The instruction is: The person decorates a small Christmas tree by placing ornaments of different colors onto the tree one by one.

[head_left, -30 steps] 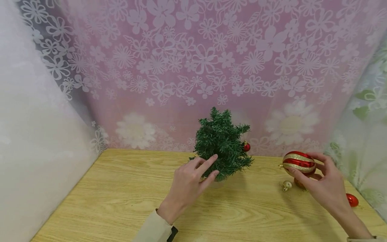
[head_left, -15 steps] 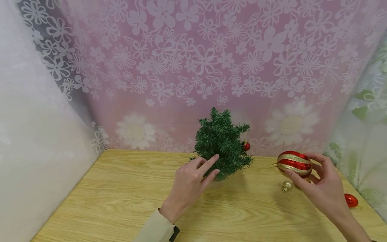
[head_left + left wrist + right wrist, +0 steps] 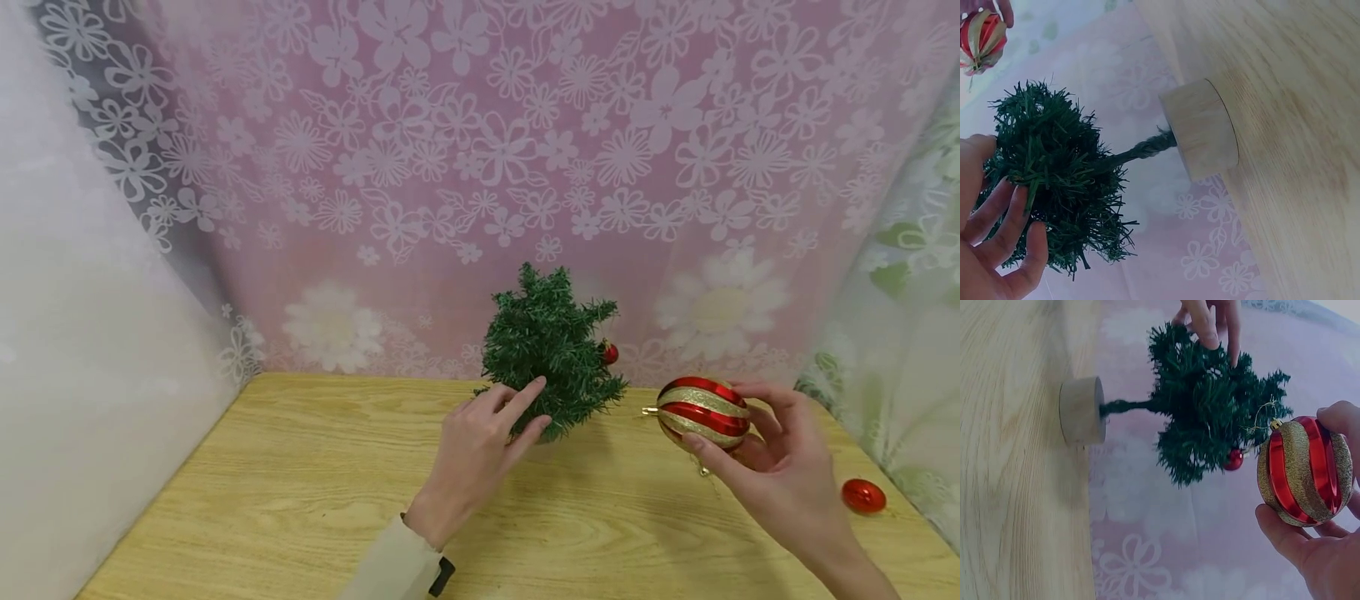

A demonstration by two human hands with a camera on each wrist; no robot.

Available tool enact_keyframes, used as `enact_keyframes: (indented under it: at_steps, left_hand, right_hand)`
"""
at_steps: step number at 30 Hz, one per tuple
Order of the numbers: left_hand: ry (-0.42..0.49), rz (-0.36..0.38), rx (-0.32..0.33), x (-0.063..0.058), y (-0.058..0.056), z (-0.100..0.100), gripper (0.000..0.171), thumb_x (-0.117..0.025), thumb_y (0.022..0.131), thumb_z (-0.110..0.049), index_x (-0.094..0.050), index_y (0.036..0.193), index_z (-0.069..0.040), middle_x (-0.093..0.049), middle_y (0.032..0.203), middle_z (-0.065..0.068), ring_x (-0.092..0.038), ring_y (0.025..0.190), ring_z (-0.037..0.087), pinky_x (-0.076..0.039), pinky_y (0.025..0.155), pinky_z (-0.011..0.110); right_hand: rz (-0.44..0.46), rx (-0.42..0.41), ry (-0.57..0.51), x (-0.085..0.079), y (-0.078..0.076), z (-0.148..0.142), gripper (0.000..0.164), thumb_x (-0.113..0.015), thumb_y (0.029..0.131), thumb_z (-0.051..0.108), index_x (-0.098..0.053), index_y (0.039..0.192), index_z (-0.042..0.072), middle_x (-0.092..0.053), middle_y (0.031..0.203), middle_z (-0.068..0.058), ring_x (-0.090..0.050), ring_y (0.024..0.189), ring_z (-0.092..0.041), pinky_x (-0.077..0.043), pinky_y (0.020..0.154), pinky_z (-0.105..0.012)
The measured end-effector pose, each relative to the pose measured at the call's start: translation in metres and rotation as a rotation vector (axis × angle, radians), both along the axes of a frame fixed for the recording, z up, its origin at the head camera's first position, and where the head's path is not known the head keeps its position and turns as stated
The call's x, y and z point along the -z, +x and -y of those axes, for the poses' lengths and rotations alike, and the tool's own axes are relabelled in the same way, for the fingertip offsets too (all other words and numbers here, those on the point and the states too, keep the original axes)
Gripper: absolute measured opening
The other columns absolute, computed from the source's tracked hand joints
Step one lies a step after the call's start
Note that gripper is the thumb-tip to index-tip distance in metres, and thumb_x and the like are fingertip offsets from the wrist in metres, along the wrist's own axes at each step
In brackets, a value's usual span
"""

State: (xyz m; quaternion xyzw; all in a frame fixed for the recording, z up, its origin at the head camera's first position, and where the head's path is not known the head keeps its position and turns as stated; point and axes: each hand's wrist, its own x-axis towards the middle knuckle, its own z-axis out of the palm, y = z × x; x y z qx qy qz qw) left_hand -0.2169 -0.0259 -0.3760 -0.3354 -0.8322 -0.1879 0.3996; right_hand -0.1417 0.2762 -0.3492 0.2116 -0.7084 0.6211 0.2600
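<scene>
My right hand [image 3: 791, 471] holds a large red-and-gold striped Christmas bauble [image 3: 703, 412] above the table, thumb on one side and fingers on the other. Its gold cap and hanging loop point left, towards a small artificial Christmas tree [image 3: 551, 350]. The tree stands upright on a round wooden base [image 3: 1204, 131], best seen in the wrist views. At the tree's left front, my left hand [image 3: 476, 442] rests against the branches with fingers spread and slightly bent. A small red bauble [image 3: 611, 354] hangs from the tree's right side.
On the wood-grain table [image 3: 300, 483], a red ornament [image 3: 864, 496] lies near the right edge. Part of a small gold bauble [image 3: 703, 471] shows below the striped one, mostly hidden. Flower-patterned curtains [image 3: 450, 167] enclose the back and sides.
My right hand has carried the striped bauble left, nearer the tree, uncovering the red ornament at right and covering most of the small gold one. The left hand has stayed at the branches.
</scene>
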Motion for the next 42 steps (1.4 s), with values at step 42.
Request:
enact_keyframes:
  at_steps: [42]
  left_hand:
    - [0.231,0.428,0.311,0.002,0.039,-0.002,0.024,-0.071,0.097,-0.035,-0.077,0.112,-0.017,-0.073,0.099,-0.006,-0.067,0.084,0.005,-0.048,0.071,0.008]
  right_hand:
    - [0.023,0.091,0.288,0.007,0.016,0.065,0.073,-0.078,0.073,-0.022,-0.044,0.135,-0.005,-0.052,0.141,0.000,-0.057,0.125,0.000,-0.057,0.084,-0.015]
